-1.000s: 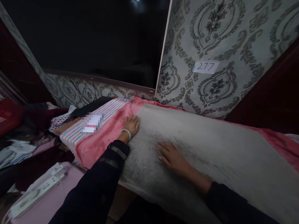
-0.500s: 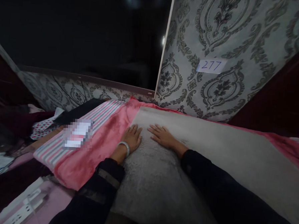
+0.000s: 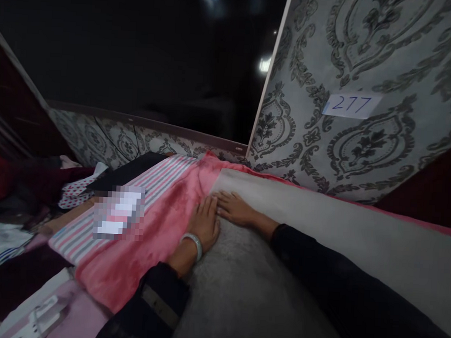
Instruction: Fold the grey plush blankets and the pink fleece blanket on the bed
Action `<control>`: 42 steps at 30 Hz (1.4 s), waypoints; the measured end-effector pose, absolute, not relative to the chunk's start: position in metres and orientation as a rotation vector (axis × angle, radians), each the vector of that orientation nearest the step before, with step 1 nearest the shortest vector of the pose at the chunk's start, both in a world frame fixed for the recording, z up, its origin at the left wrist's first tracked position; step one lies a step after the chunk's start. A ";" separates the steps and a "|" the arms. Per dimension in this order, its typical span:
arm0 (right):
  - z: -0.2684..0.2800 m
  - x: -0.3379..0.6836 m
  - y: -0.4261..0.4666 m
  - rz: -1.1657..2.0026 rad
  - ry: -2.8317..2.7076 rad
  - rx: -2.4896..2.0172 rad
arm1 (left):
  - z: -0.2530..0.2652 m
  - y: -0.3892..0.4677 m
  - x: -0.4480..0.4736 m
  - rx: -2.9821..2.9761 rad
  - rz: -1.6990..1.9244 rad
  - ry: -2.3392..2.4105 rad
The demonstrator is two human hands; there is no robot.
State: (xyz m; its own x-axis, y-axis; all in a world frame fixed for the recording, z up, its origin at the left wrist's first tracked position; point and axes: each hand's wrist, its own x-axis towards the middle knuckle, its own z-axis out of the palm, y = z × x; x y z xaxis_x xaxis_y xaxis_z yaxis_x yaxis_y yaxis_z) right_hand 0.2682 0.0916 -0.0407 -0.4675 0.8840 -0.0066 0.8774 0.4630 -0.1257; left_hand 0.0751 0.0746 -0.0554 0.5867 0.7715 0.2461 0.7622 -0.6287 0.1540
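Note:
My left hand (image 3: 205, 221), with a pale bangle (image 3: 195, 244) at its wrist, lies flat on the left edge of a grey cloth (image 3: 238, 275). Its fingers are stretched out and hold nothing. Beside it, my right hand (image 3: 234, 208) rests palm down, fingertips reaching the left hand's fingers. Under both hands the cloth is dark grey and fuzzy in front; a paler, smooth grey part (image 3: 343, 230) spreads behind and to the right. Beneath the cloth, a pink blanket (image 3: 145, 255) with a striped border (image 3: 74, 239) shows on the left.
A large dark screen (image 3: 133, 53) hangs on the patterned wall, with a paper marked 277 (image 3: 352, 105) to its right. A blurred-out item (image 3: 119, 213) lies on the striped border. Piled clothes (image 3: 2, 243) and a white power strip (image 3: 40, 318) are at the left.
My right hand has slid left until it meets my left hand. Both hands stay flat on the cloth. The camera view has shifted a little to the left.

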 end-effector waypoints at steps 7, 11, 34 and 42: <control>-0.049 0.310 0.173 0.065 -2.427 -1.918 | -0.057 0.071 0.072 2.856 0.289 1.275; -0.044 0.314 0.193 0.094 -2.320 -2.028 | -0.056 0.071 0.071 2.870 0.242 1.284; -0.048 0.458 0.077 0.036 -2.230 -2.142 | -0.053 0.085 0.069 2.936 0.331 1.329; -0.016 0.445 0.055 0.076 -2.012 -2.345 | -0.050 0.089 0.069 2.953 0.285 1.335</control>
